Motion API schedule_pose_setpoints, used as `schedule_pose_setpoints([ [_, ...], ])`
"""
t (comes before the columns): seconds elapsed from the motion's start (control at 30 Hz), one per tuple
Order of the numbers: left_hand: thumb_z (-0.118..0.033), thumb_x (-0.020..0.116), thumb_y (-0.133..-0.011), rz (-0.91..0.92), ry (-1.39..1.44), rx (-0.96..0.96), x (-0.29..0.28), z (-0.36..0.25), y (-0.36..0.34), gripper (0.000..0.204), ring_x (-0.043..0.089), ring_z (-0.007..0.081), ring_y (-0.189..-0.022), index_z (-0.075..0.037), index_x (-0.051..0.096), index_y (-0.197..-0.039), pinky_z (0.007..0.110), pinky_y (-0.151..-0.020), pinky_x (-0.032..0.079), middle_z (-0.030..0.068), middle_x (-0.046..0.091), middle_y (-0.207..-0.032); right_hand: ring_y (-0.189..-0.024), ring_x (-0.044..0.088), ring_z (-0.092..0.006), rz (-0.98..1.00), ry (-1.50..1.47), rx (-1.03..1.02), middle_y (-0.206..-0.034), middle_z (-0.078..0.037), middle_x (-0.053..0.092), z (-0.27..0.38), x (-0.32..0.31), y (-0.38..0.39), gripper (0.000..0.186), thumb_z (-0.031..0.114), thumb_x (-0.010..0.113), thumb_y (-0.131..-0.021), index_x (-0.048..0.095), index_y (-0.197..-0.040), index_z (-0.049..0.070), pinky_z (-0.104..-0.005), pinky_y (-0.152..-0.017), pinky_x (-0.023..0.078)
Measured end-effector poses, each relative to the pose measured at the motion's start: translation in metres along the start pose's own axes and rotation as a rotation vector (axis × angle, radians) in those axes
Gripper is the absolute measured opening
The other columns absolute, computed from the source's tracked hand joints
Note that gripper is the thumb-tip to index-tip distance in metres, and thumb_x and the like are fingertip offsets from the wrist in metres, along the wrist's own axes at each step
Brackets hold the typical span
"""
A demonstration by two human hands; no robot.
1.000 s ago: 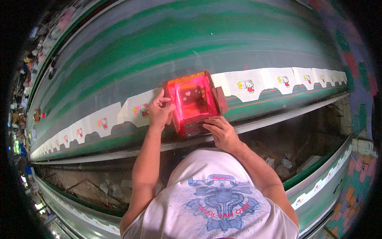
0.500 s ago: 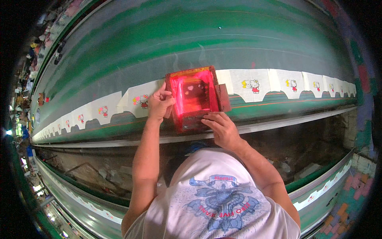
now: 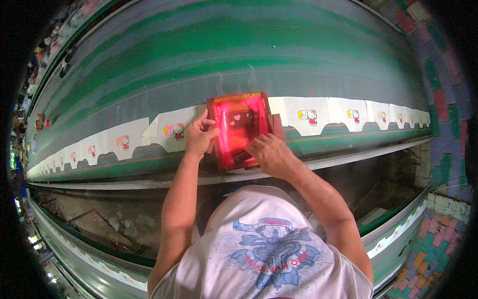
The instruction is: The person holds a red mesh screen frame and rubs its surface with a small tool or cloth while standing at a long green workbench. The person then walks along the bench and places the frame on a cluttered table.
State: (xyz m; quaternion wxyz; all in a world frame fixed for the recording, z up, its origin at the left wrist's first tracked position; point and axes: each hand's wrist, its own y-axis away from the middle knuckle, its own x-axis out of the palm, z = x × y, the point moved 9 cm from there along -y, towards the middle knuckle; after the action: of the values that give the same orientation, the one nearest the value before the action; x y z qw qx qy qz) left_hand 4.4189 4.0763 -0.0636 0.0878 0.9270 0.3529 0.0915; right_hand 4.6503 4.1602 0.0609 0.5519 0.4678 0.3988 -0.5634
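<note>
A small screen-printing frame (image 3: 217, 157) lies over the row of printed white fabric pieces, its inside glowing red and pink with ink. Small heart shapes show through its mesh. My left hand (image 3: 201, 135) is closed on the frame's left side, thumb and fingers pinching the edge. My right hand (image 3: 271, 155) reaches over the near right corner into the frame, fingers curled down on a dark squeegee (image 3: 242, 158) that is mostly hidden under them. A reddish flat piece (image 3: 276, 127) sticks out from the frame's right side.
White fabric pieces (image 3: 311, 117) with a cartoon cat and balloons run along the near side of the long green table (image 3: 199, 65). A pale rail (image 3: 348, 155) edges the table. Behind me stands another green table with fabric (image 3: 398, 234). Coloured paving (image 3: 438, 249) lies at right.
My right hand has moved from the frame's near edge further over its inside, its fingers now more curled. The whole view has shifted slightly. My left hand keeps its hold on the frame.
</note>
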Motion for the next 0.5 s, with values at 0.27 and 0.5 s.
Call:
schedule_pose_setpoints([
  [0.27, 0.001, 0.089, -0.082, 0.014, -0.020, 0.012, 0.007, -0.001, -0.003, 0.023, 0.074, 0.0102, -0.107, -0.002, 0.077, -0.102, 0.029, -0.094, 0.059, 0.0251, 0.044, -0.182, -0.134, 0.069, -0.0423, -0.180, -0.026, 0.092, -0.136, -0.020, 0.076, -0.070, -0.018, -0.067, 0.053, 0.003, 0.067, -0.091, 0.076, -0.143, 0.007, -0.0528, -0.125, 0.050],
  [0.5, -0.002, 0.088, -0.083, -0.029, -0.066, 0.065, 0.007, -0.008, 0.001, 0.018, 0.075, 0.0125, -0.100, 0.000, 0.077, -0.097, 0.033, -0.100, 0.059, 0.0290, 0.054, -0.174, -0.126, 0.071, -0.0359, -0.253, -0.019, 0.186, -0.137, -0.012, 0.076, -0.055, -0.012, -0.056, 0.058, 0.005, 0.072, -0.089, 0.077, -0.146, 0.013, -0.0515, -0.113, 0.054],
])
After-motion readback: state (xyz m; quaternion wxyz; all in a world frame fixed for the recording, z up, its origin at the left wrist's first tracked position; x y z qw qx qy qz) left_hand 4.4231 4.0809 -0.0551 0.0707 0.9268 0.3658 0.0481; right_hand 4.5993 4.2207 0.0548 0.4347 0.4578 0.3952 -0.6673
